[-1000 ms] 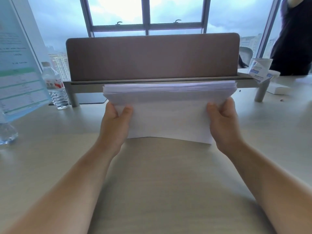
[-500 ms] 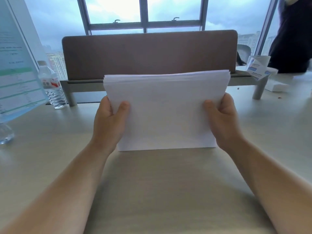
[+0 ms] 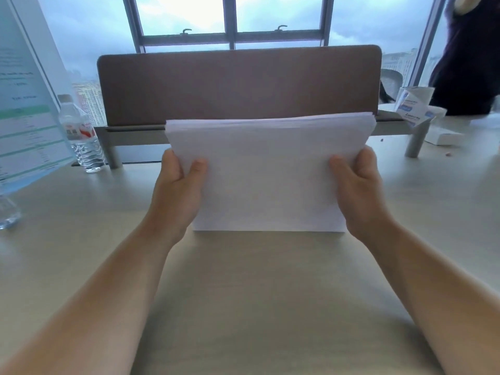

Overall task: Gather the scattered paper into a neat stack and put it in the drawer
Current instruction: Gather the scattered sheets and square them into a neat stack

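Gathering appears complete: the paper stack (image 3: 266, 177) stands on edge on the desk (image 3: 257, 293), left hand (image 3: 177, 196) and right hand (image 3: 359, 190) gripping its sides, fingers curled around it. Drawer unseen; stowing remains.

water bottle (image 3: 81, 136) left — brown divider panel (image 3: 238, 85) behind — box (image 3: 412, 109) right

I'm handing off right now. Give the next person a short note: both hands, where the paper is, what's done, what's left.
Left hand: grips the left edge of the paper stack, thumb on the front.
Right hand: grips the right edge the same way.
Stack: standing upright, bottom edge on the desk, in front of the brown divider panel.
Done: sheets gathered into one stack; the top edge still looks slightly uneven.
Left: square the edges, then put the stack in the drawer, which is not in view.
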Action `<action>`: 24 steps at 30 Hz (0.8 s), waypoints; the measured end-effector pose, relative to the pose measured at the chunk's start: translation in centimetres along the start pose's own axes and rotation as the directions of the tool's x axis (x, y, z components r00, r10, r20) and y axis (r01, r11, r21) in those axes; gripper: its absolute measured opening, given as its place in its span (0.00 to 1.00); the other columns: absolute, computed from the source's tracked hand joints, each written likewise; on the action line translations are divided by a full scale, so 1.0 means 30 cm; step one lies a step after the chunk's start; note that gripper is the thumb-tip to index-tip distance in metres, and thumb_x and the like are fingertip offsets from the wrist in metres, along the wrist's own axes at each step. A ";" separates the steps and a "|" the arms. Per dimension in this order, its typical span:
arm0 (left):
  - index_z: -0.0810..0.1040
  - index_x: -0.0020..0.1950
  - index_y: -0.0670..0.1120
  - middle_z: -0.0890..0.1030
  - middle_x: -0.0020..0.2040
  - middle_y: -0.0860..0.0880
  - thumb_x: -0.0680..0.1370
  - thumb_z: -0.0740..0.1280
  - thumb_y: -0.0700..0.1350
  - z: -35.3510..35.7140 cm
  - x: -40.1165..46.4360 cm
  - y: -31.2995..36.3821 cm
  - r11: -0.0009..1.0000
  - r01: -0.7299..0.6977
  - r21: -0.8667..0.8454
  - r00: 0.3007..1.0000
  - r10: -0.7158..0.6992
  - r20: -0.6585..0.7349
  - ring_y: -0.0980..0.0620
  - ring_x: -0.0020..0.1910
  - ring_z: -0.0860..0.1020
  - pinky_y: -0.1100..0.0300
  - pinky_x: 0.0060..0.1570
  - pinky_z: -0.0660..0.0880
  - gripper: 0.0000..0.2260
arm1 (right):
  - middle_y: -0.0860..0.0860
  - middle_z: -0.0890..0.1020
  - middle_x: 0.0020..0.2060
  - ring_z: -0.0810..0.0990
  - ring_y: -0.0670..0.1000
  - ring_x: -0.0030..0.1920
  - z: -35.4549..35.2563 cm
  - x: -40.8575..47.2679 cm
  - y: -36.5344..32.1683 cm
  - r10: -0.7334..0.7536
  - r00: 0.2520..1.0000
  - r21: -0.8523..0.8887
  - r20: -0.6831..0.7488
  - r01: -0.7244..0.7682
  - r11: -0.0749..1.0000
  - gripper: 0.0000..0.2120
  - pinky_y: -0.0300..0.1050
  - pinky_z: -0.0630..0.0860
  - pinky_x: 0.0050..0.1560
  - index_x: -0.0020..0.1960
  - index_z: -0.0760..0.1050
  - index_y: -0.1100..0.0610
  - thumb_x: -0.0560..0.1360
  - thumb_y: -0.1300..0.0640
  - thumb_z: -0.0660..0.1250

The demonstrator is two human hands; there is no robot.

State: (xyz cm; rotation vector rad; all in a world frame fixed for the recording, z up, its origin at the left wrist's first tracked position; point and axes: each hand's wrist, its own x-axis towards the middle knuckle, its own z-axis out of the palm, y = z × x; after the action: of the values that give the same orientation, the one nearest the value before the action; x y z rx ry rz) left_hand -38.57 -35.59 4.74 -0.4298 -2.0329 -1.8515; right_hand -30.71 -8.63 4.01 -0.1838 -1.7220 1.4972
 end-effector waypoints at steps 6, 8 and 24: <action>0.76 0.50 0.57 0.81 0.43 0.66 0.83 0.67 0.51 -0.048 -0.015 0.002 0.950 -0.198 0.241 0.978 0.206 -0.009 0.67 0.41 0.78 0.63 0.40 0.72 0.02 | 0.46 0.83 0.45 0.82 0.51 0.45 -0.020 0.005 -0.010 0.031 0.998 -0.074 -0.048 -0.034 0.997 0.06 0.59 0.81 0.51 0.49 0.75 0.45 0.73 0.49 0.64; 0.79 0.47 0.54 0.83 0.41 0.62 0.82 0.68 0.52 -0.054 -0.012 0.001 0.965 -0.194 0.174 0.979 0.203 -0.032 0.61 0.39 0.79 0.59 0.40 0.76 0.05 | 0.46 0.85 0.45 0.84 0.54 0.47 -0.037 0.021 -0.031 0.051 0.998 -0.091 -0.030 -0.054 0.994 0.07 0.61 0.82 0.52 0.49 0.78 0.44 0.72 0.47 0.66; 0.78 0.56 0.47 0.83 0.39 0.47 0.84 0.66 0.40 0.067 -0.055 -0.040 0.876 0.404 -0.265 0.914 -0.374 0.157 0.51 0.30 0.79 0.57 0.30 0.78 0.04 | 0.58 0.85 0.58 0.86 0.58 0.52 0.091 -0.095 -0.012 0.547 0.619 0.312 0.563 -0.773 0.553 0.19 0.53 0.84 0.47 0.68 0.75 0.58 0.83 0.48 0.63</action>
State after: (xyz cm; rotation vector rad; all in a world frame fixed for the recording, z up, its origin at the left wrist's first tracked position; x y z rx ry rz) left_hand -37.75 -33.69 2.76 -0.1969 -2.0277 -2.4386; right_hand -30.50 -12.48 3.09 -0.2841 -1.5042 2.7337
